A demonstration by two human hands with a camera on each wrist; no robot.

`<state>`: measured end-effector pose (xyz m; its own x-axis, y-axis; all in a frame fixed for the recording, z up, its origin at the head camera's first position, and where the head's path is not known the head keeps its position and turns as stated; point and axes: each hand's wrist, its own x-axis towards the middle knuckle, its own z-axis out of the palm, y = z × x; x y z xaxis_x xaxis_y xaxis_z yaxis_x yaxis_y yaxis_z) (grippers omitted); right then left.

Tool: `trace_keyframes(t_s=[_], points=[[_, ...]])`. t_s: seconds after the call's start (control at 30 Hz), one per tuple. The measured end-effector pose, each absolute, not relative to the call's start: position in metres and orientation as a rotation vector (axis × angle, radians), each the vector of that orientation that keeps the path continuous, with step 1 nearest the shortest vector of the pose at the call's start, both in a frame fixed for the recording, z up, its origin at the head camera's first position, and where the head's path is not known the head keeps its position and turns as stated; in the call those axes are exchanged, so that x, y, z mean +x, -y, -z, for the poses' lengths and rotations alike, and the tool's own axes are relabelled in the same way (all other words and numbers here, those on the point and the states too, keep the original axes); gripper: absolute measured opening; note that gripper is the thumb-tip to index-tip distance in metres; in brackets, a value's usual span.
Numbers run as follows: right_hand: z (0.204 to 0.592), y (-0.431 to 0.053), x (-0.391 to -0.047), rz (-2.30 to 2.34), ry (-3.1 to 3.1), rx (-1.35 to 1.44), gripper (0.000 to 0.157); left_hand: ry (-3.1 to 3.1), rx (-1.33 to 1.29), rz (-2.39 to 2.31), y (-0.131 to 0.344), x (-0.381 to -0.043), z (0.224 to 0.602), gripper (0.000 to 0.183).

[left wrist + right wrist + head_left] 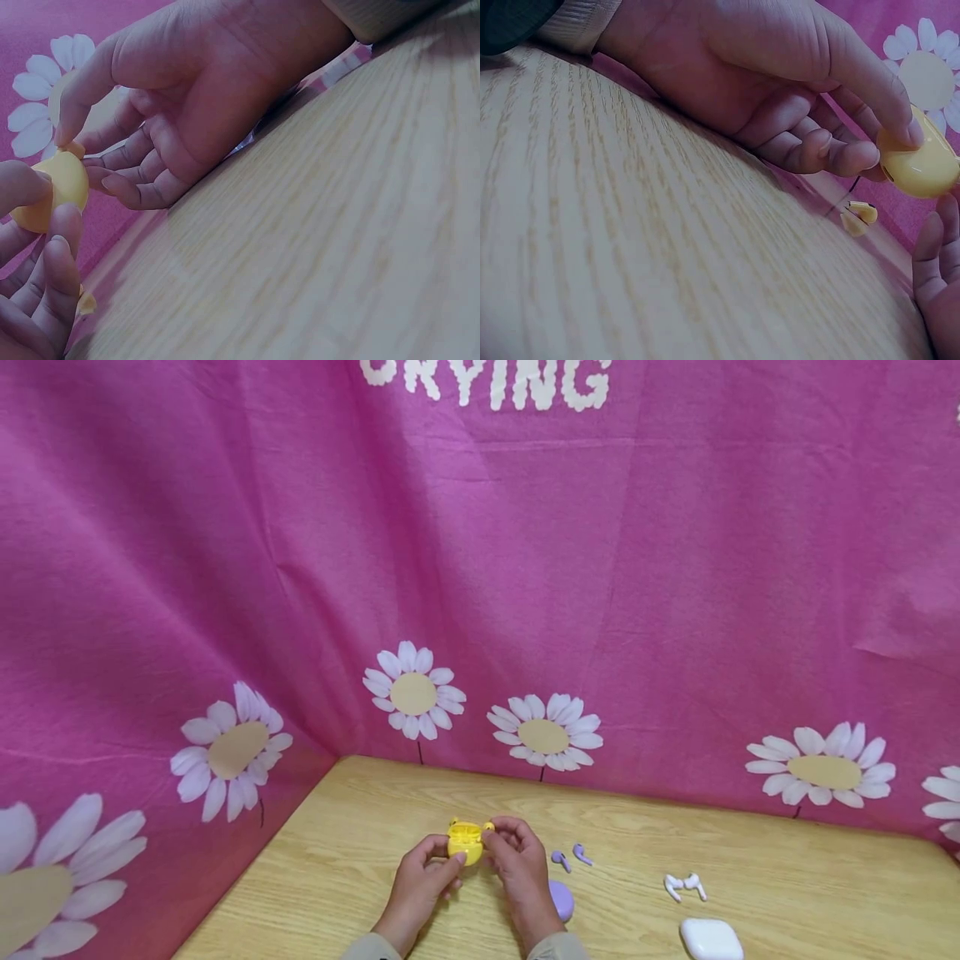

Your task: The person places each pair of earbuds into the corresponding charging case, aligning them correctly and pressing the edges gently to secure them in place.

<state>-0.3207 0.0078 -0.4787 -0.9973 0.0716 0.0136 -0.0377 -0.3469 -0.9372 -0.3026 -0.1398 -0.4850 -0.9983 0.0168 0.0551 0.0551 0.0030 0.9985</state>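
Observation:
A yellow earbud case (465, 853), its lid up, is held above the table between the thumb and fingers of my left hand (422, 878). To its right, my right hand (521, 868) pinches a yellow earbud (489, 827) by the case's edge. The left wrist view shows this pinched earbud (72, 150) against the top of the case (67, 184). In the right wrist view, my left thumb presses on the rounded case (922, 161), and another yellow earbud (861, 216) lies on the table beyond. My right fingers (930, 255) show only partly there.
On the wooden table (360, 810), two purple earbuds (582, 854) lie right of my hands. A purple case (561, 900) is partly hidden by my right hand. Farther right are two white earbuds (696, 886) and a white case (711, 938). A pink flowered cloth (480, 568) hangs behind.

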Motion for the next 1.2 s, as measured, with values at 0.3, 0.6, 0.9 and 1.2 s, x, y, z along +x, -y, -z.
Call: trace_keyframes(t_s=[0.3,0.6,0.9,1.2], points=[[0.4787,-0.0089,-0.3206,-2.5,1.758,-0.064,0.031,2.217,-0.085,2.19,0.14,-0.3031,0.4865,0.038],[0.48,-0.008,-0.3225,-2.466,1.741,-0.079,0.028,2.221,-0.075,2.17,0.1384,-0.3037,0.4855,0.036],[0.4782,-0.0063,-0.3199,-2.432,1.785,-0.025,0.034,2.241,-0.109,2.137,0.1397,-0.3007,0.4845,0.036],[0.4774,-0.0077,-0.3198,-2.381,1.864,-0.045,0.033,2.237,-0.114,2.137,0.139,-0.3016,0.4859,0.035]])
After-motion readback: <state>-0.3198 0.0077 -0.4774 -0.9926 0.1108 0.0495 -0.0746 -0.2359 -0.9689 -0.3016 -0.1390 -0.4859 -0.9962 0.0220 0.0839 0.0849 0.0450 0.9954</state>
